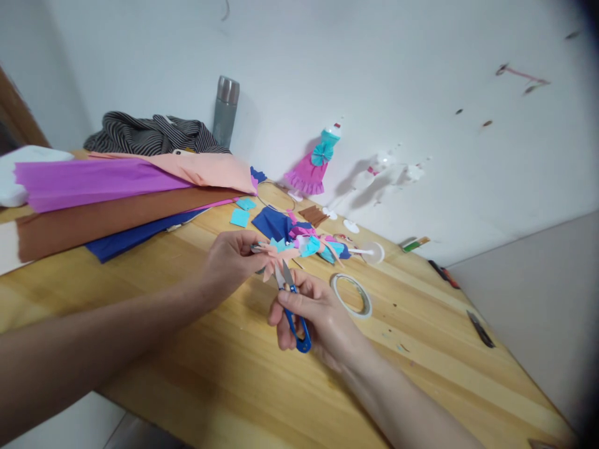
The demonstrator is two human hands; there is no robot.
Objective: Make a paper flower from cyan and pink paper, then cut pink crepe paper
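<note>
Between the fingertips of my left hand (236,262) is a piece of peach crepe paper (270,265) with a cut, ragged edge. My right hand (311,305) grips small blue thread snips (297,324); their blades stand apart and point up at the peach paper. Just behind the paper lie turquoise, magenta and navy paper pieces, and I cannot tell which of them touch it. A white stem with a round white base (373,252) sticks out of this coloured bundle to the right.
Crepe paper sheets (103,218) are stacked at the left, by striped cloth (154,132) and a grey flask (226,109). A tape roll (350,295) lies right of my hands. A paper-dressed figure (318,162) stands against the wall. A box cutter (480,328) lies far right.
</note>
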